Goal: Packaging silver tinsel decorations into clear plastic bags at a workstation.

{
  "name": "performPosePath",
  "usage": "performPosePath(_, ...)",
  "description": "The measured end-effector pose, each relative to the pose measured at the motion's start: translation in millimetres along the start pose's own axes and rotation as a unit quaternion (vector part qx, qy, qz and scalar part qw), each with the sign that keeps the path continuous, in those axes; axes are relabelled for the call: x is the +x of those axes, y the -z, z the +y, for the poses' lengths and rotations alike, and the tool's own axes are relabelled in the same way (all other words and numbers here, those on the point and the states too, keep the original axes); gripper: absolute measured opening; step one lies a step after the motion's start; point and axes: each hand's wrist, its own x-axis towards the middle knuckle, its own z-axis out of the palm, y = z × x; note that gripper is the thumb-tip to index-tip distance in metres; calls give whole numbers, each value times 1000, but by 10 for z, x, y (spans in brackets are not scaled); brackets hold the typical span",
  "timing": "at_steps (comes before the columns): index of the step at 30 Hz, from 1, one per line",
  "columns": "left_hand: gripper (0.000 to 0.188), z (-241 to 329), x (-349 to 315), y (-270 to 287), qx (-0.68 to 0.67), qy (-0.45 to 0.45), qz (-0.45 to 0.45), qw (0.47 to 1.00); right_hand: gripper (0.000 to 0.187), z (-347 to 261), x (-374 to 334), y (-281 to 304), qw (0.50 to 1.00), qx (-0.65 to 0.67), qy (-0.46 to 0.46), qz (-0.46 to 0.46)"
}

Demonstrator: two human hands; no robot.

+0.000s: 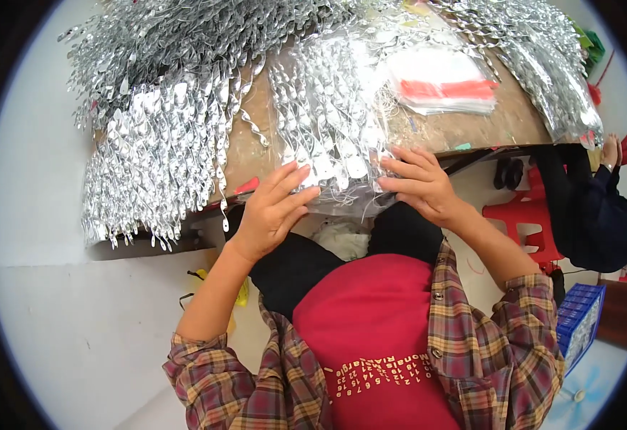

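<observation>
A clear plastic bag (306,93) lies at the table's near edge, with several silver twisted spiral strips (338,136) in it. Their rounded flat ends and thin white strings gather near the bag's near end, which hangs a little over the edge. My left hand (270,211) rests its stretched fingers on the bag's left near corner. On the right near corner lie the spread fingers of my right hand (424,185). Both hands touch the film from above, fingertips pointing inward. The thumbs are only partly visible.
Silver spiral strips (152,158) pile at the left, hanging over the edge; more (550,79) lie far right. A stack of clear bags with red bands (442,89) sits on the brown table (496,129). Right: red stool (525,222), blue crate (578,322), a seated person (604,215).
</observation>
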Motion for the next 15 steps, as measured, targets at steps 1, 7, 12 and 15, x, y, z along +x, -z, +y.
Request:
performPosePath(1,29,1,-2,-5,0,1,0,1000,32,-4,-6,-10,995,82,-47,17)
performPosePath(7,21,73,54,-102,-280,173,67,942,20,-14,85,-169,871,363,-287,166)
performPosePath(12,12,54,61,-348,-397,296,239,836,16,67,247,-256,865,318,-309,235)
performPosePath(15,3,-52,92,-377,-378,348,238,824,13,96,341,-308,863,298,-340,226)
